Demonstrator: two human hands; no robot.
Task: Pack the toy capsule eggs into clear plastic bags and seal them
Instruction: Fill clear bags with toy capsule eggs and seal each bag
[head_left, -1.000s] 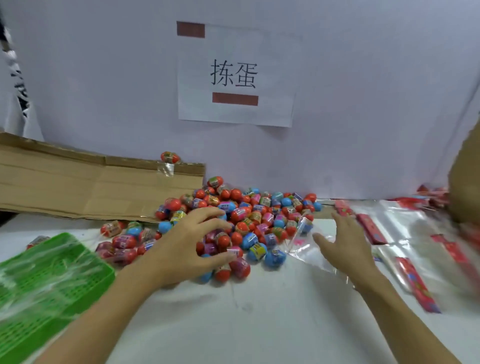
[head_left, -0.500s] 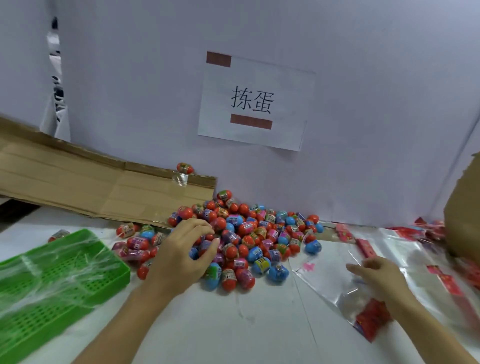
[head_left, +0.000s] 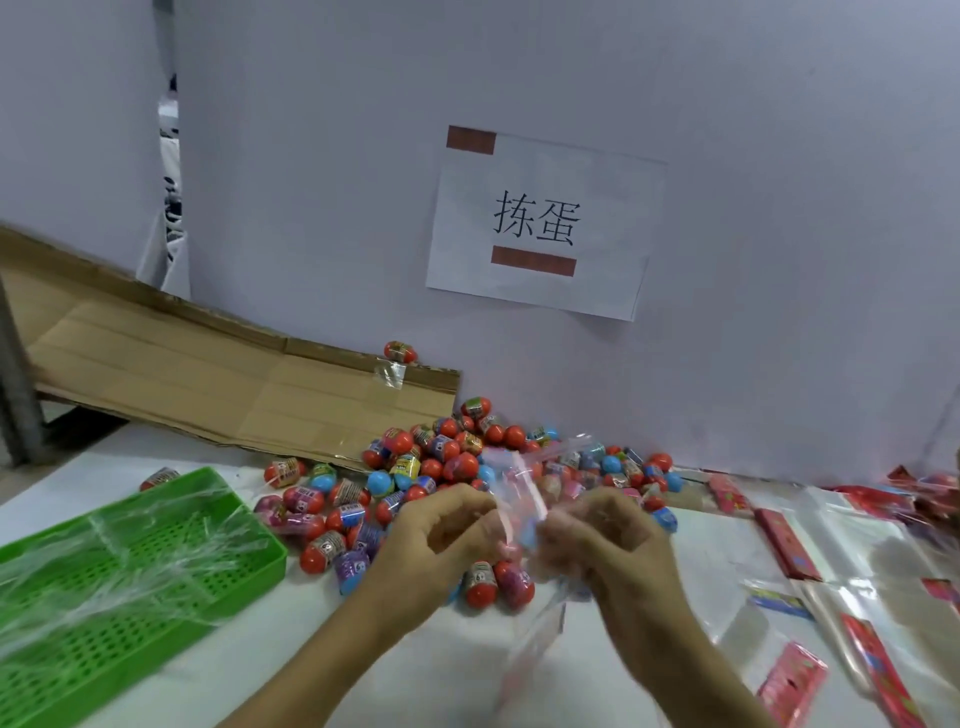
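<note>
Both your left hand (head_left: 441, 535) and right hand (head_left: 608, 545) pinch the clear plastic bag (head_left: 524, 499) with curled fingers above the capsule eggs (head_left: 447, 457), apparently parting its mouth for filling.

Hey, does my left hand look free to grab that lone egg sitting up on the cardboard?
Probably not yet. The left hand and the right hand are both busy gripping the clear bag, though nothing blocks the way to the egg on the cardboard.
</note>
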